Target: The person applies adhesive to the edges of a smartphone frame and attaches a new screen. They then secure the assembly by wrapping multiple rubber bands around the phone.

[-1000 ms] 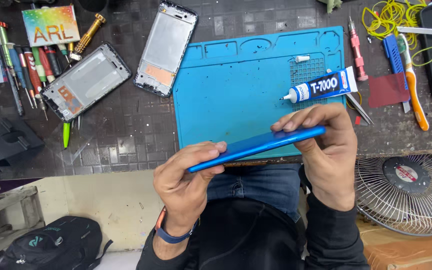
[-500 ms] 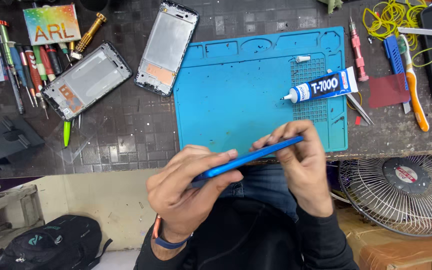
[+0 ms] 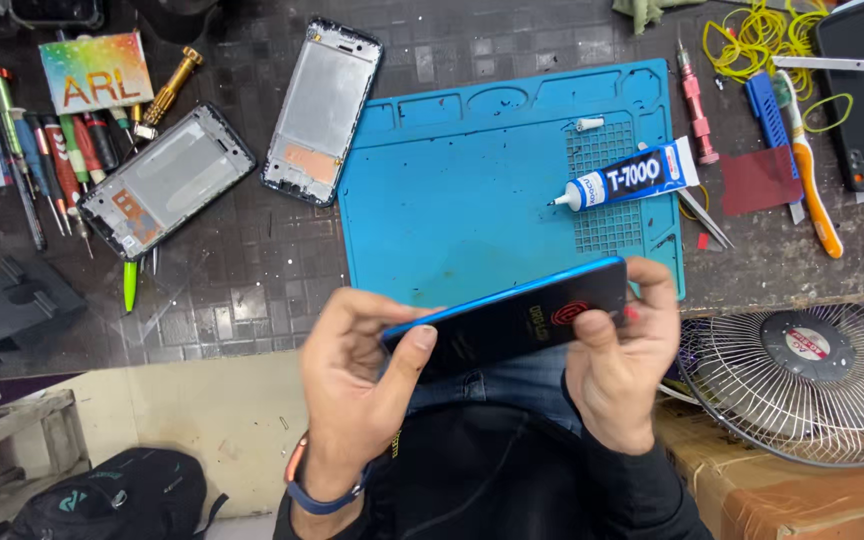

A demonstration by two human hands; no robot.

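I hold the blue phone (image 3: 512,322) between both hands, above my lap at the near edge of the desk (image 3: 252,290), just in front of the blue work mat (image 3: 472,200). My left hand (image 3: 357,375) clamps its left end, thumb on the dark glass; my right hand (image 3: 617,365) clamps the right end, fingers (image 3: 657,290) curled over the top edge. I judge I am pressing the screen into its frame. Any further squeeze calls for even pressure along the edges. The long axis runs left to right, right end slightly raised, glass tilted towards me.
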